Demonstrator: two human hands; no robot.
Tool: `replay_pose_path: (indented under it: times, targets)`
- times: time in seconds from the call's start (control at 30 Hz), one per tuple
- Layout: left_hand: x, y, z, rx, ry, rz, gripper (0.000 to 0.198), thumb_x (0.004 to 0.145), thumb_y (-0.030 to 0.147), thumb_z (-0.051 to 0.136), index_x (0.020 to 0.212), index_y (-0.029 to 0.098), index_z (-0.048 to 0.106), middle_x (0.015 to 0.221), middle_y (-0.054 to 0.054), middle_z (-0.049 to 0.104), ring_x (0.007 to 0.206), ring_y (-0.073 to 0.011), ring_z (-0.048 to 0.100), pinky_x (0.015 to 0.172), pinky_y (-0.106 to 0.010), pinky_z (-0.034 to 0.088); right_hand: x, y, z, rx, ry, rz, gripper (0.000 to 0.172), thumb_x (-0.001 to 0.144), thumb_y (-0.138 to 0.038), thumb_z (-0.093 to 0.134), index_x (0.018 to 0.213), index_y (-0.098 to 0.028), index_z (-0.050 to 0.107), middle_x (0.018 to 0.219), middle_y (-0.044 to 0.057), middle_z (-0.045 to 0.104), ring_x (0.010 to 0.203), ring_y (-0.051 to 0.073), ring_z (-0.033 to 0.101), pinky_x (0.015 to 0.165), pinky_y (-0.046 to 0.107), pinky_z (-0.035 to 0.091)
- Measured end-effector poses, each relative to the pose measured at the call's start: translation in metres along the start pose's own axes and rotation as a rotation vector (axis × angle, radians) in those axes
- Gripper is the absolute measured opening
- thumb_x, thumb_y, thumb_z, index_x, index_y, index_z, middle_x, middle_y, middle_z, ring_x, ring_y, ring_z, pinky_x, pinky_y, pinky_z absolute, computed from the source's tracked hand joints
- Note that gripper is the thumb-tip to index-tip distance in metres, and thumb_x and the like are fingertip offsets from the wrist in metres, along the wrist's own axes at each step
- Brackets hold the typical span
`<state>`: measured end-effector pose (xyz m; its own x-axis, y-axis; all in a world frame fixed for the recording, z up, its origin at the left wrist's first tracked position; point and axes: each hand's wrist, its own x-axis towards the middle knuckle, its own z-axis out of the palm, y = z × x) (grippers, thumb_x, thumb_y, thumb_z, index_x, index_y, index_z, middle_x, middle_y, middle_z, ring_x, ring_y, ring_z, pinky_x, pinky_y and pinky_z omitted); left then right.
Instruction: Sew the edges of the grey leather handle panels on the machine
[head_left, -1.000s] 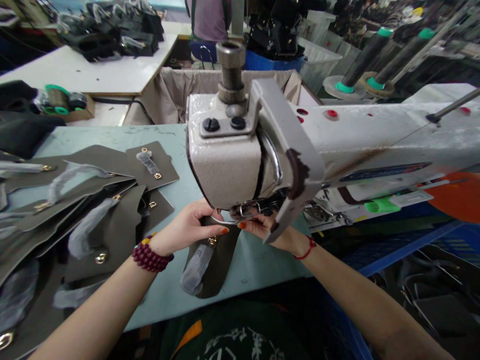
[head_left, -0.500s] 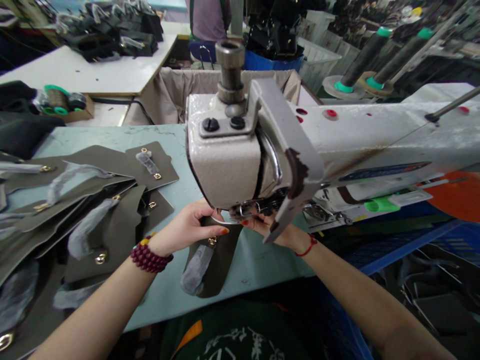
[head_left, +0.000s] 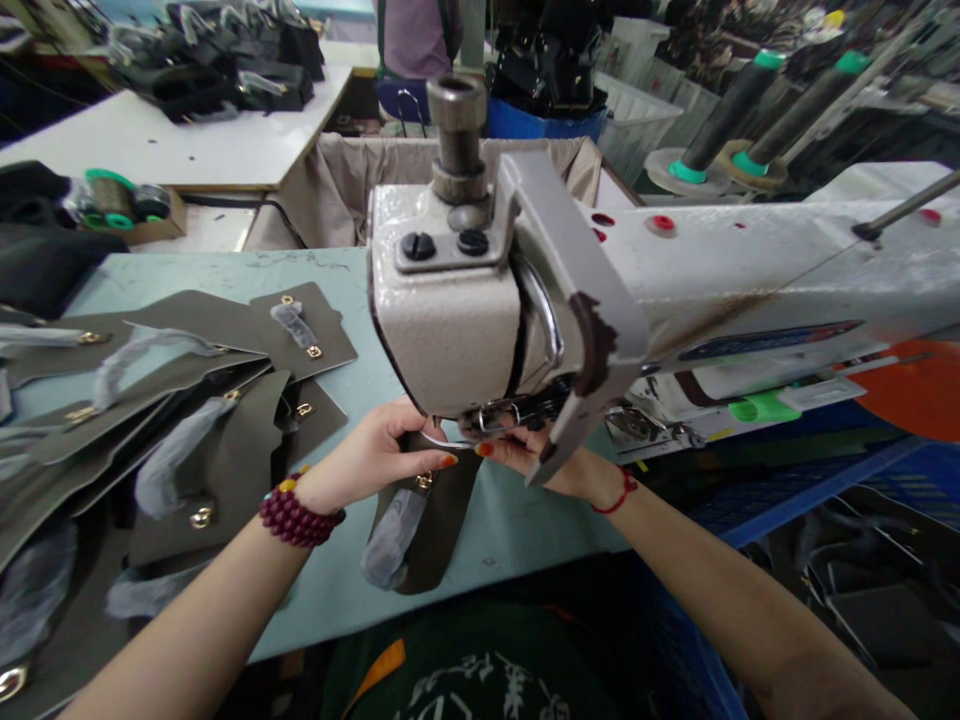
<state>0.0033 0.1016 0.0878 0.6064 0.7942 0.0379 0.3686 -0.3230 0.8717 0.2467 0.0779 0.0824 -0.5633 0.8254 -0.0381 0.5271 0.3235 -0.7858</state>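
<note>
Under the head of a white sewing machine [head_left: 446, 330] lies a grey-brown bag panel [head_left: 448, 525]. It carries a gold metal fitting [head_left: 424, 480] and a strap wrapped in clear film [head_left: 394, 540]. My left hand [head_left: 386, 445] is closed on the panel's far edge, its thumb stretched along the top near a thin white strip. From the right, my right hand [head_left: 579, 474] reaches in beneath the grey metal guard [head_left: 559, 440], fingers pinched at the panel's edge close to the presser area. The guard and machine head hide part of those fingers, and the needle does not show.
Several similar panels [head_left: 240, 450] with gold fittings and wrapped straps overlap on the left of the pale green table [head_left: 517, 530]. Thread cones [head_left: 724, 120] stand at the back right. A blue crate [head_left: 885, 490] is at the right. Beyond the machine, a person [head_left: 416, 40] is partly visible.
My right fingertips have shifted slightly left along the panel's edge. My left hand and the panel stay almost where they were.
</note>
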Motion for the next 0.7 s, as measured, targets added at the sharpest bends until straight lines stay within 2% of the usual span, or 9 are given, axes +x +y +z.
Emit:
replay_pose_path:
  times: [0.1, 0.27, 0.43, 0.7]
  targets:
    - [-0.0008, -0.0002, 0.0009, 0.001, 0.02, 0.013, 0.021, 0.075, 0.038, 0.071, 0.077, 0.018, 0.068, 0.083, -0.003, 0.071, 0.081, -0.0186, 0.064, 0.077, -0.03, 0.052, -0.0015, -0.0027, -0.0005, -0.009, 0.011, 0.033, 0.028, 0.094, -0.041, 0.051, 0.101, -0.018, 0.066, 0.097, 0.005, 0.07, 0.095, 0.019, 0.065, 0.087, 0.03, 0.051]
    - [-0.0023, -0.0009, 0.0031, 0.004, 0.045, 0.025, 0.022, 0.076, 0.039, 0.071, 0.078, 0.017, 0.069, 0.084, -0.005, 0.07, 0.079, -0.0194, 0.064, 0.074, -0.03, 0.052, -0.0022, -0.0054, -0.0008, -0.018, 0.03, 0.017, 0.029, 0.094, -0.041, 0.051, 0.104, -0.019, 0.067, 0.106, 0.005, 0.069, 0.103, 0.02, 0.063, 0.091, 0.03, 0.05]
    - [-0.0034, -0.0004, 0.0057, -0.008, 0.071, 0.033, 0.02, 0.076, 0.037, 0.07, 0.077, 0.018, 0.069, 0.09, -0.006, 0.07, 0.085, -0.0203, 0.064, 0.078, -0.031, 0.051, -0.0025, -0.0026, 0.0017, -0.018, 0.057, -0.009, 0.029, 0.093, -0.041, 0.053, 0.101, -0.018, 0.068, 0.101, 0.005, 0.07, 0.1, 0.021, 0.064, 0.089, 0.033, 0.05]
    - [-0.0029, 0.0018, 0.0068, -0.01, 0.08, 0.038, 0.021, 0.077, 0.038, 0.07, 0.078, 0.017, 0.068, 0.09, -0.006, 0.07, 0.086, -0.0201, 0.064, 0.078, -0.031, 0.051, -0.0027, -0.0028, 0.006, -0.018, 0.105, 0.014, 0.027, 0.093, -0.038, 0.053, 0.105, -0.019, 0.068, 0.102, 0.006, 0.069, 0.106, 0.022, 0.061, 0.089, 0.033, 0.05]
